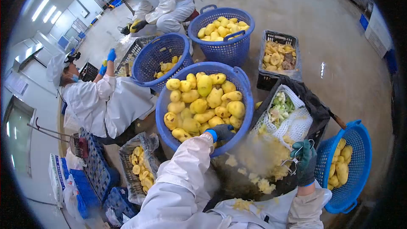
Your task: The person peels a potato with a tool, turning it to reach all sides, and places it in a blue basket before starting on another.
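My left hand [221, 132], in a dark glove, reaches over the near rim of a big blue basket [245, 85] heaped with peeled yellow potatoes [204, 85]. Its fingers are at the lowest potatoes, and whether they grip one is hidden. In a green and dark glove, my right hand [304, 161] is closed around a metal wire tool [292, 165], beside a pile of pale yellow scraps [271, 154]. Just above the scraps lies a white net bag [292, 125] with green and white vegetable bits, on black plastic [311, 101].
At the right stands a blue basket [360, 161] of potatoes. Two more blue baskets [231, 53] [148, 61] and a black crate [259, 74] are farther off. A lined crate [127, 161] of potato pieces is at lower left. Two co-workers [106, 101] [165, 2] sit beyond.
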Action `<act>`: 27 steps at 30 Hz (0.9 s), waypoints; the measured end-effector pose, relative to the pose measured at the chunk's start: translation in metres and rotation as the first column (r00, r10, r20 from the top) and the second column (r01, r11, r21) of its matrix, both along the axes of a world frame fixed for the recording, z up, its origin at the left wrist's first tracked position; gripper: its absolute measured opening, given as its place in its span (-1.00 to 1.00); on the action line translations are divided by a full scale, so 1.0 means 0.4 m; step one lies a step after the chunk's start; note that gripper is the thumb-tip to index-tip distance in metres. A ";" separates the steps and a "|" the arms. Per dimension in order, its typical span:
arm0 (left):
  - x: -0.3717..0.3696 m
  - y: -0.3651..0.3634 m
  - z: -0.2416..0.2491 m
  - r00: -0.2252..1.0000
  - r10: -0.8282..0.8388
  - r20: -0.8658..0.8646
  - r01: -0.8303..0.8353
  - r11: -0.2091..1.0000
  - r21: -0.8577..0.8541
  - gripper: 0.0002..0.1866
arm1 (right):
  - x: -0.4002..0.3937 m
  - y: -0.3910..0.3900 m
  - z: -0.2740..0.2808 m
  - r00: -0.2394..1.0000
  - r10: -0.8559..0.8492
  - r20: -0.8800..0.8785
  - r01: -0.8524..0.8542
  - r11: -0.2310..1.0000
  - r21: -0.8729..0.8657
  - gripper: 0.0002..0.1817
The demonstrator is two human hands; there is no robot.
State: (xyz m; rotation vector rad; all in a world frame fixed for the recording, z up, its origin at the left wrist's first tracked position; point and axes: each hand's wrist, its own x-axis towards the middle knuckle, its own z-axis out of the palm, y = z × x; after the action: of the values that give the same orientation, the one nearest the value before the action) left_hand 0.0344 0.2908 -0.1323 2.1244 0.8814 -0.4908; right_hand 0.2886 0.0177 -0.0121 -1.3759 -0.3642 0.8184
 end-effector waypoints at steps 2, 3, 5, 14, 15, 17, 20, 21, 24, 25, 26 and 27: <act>-0.015 0.016 -0.018 0.975 -0.188 0.116 0.183 0.982 0.055 -0.53 | 0.000 0.002 0.011 1.000 0.003 0.006 -0.003 0.999 -0.036 -0.70; -0.051 0.031 -0.033 0.899 -0.377 0.223 0.349 0.924 0.157 -0.57 | 0.002 0.000 0.017 1.000 -0.001 0.007 0.002 0.998 -0.057 -0.69; -0.092 0.011 -0.020 0.858 -0.115 0.501 0.242 0.950 -0.197 -0.63 | 0.002 -0.006 0.011 0.999 -0.014 -0.035 0.013 1.000 -0.012 -0.67; -0.009 -0.288 0.373 0.287 0.908 0.306 0.246 0.239 -0.939 -0.24 | -0.005 -0.027 0.005 0.998 0.065 -0.001 -0.064 0.987 0.145 -0.64; 0.006 -0.322 0.378 0.299 0.887 0.352 0.244 0.285 -0.927 -0.20 | -0.018 -0.031 0.017 0.997 0.076 0.005 -0.075 0.980 0.184 -0.64; 0.033 -0.403 0.395 0.324 0.844 0.427 0.241 0.363 -0.900 -0.13 | -0.047 -0.046 0.045 0.997 0.065 -0.030 -0.057 0.973 0.223 -0.63; 0.058 -0.513 0.420 0.375 0.731 0.571 0.105 0.578 -0.809 -0.04 | -0.097 -0.064 0.107 0.996 0.074 0.046 -0.084 0.957 0.278 -0.55; 0.061 -0.541 0.416 0.393 0.672 0.627 0.044 0.668 -0.743 -0.04 | -0.103 -0.074 0.120 0.994 0.108 0.019 -0.109 0.957 0.267 -0.55; 0.033 -0.584 0.441 0.441 0.591 0.675 0.082 0.723 -0.686 0.01 | -0.144 -0.093 0.166 0.990 0.131 0.043 -0.138 0.935 0.326 -0.57; 0.026 -0.598 0.451 0.456 0.578 0.677 0.097 0.723 -0.683 0.01 | -0.164 -0.092 0.168 0.979 0.083 0.184 -0.145 0.923 0.357 -0.58; 0.020 -0.611 0.450 0.458 0.527 0.716 0.110 0.765 -0.634 0.03 | -0.188 -0.089 0.166 0.948 0.031 0.318 -0.159 0.909 0.386 -0.60; 0.011 -0.623 0.449 0.471 0.559 0.683 0.138 0.718 -0.682 0.02 | -0.197 -0.096 0.170 0.957 0.075 0.280 -0.178 0.916 0.361 -0.62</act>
State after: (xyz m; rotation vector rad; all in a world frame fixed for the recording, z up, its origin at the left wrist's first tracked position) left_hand 0.0390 0.0414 0.0475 1.2196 0.2675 0.4166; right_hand 0.2096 -0.0209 0.0558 -1.0973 -0.7868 0.6282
